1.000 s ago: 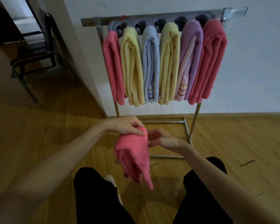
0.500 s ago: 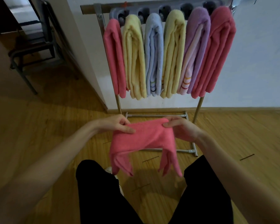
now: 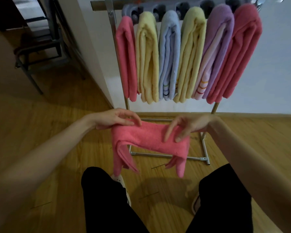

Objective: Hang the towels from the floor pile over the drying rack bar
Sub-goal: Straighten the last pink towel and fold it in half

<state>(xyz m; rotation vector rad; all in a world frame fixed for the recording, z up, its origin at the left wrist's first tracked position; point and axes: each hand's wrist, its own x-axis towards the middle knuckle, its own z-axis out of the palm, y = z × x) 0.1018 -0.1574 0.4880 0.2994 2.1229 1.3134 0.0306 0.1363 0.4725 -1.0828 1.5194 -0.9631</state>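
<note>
Pink towel [image 3: 149, 138]: stretched between my left hand [image 3: 114, 119] and right hand [image 3: 188, 125], both ends drooping. Drying rack [image 3: 110, 17]: six folded towels hung side by side over its bar. Wooden floor [image 3: 57, 132] beneath; dark chair [image 3: 40, 44] at far left.

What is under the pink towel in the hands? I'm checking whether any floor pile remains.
Under the pink towel show wood floor, the rack's base tube and a shoe; no pile shows, though the towel covers some floor.
</note>
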